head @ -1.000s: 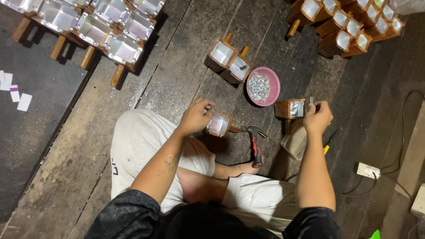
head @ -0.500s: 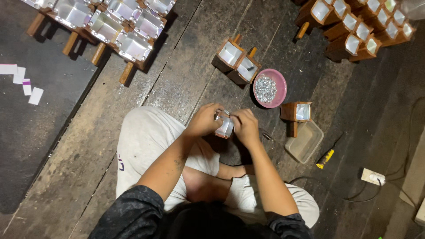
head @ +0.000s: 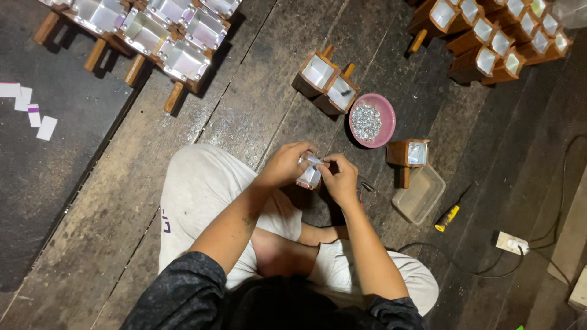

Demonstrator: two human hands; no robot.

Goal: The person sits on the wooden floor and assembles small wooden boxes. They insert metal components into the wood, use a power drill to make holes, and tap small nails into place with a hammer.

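**A:** From the head camera, where does the work sit?

**B:** In front of the person's crossed legs, above the plank floor [head: 183,140]. Both hands meet on one small wooden box with a shiny metal lining [head: 310,173]. The left hand [head: 285,165] is closed around its near side, fingers curled over the top. The right hand [head: 340,179] grips the other side, and its fingertips pinch at the lining's edge.

**A:** So what makes this fitting step go well?

**B:** I'd judge the left hand should hold the box steady while the right presses the foil-like lining flat into the corners. Small pushes seem safer, since thin sheet creases easily. Whether a fastener is between the fingers I cannot tell; the hands hide it.

**A:** What lies in reach?

**B:** A pink bowl of small silvery bits [head: 372,120] is just beyond the hands, near the right one. Two lined boxes [head: 329,84] stand touching each other beside the bowl. Another lined box [head: 409,154] sits to the right, just above a clear plastic tray [head: 419,194]. A yellow-handled tool [head: 447,217] lies near that tray.

**A:** And farther out?

**B:** Rows of lined boxes top left [head: 153,27] and top right [head: 495,36], well apart from the hands. Keeping the bowl close should spare long reaches.
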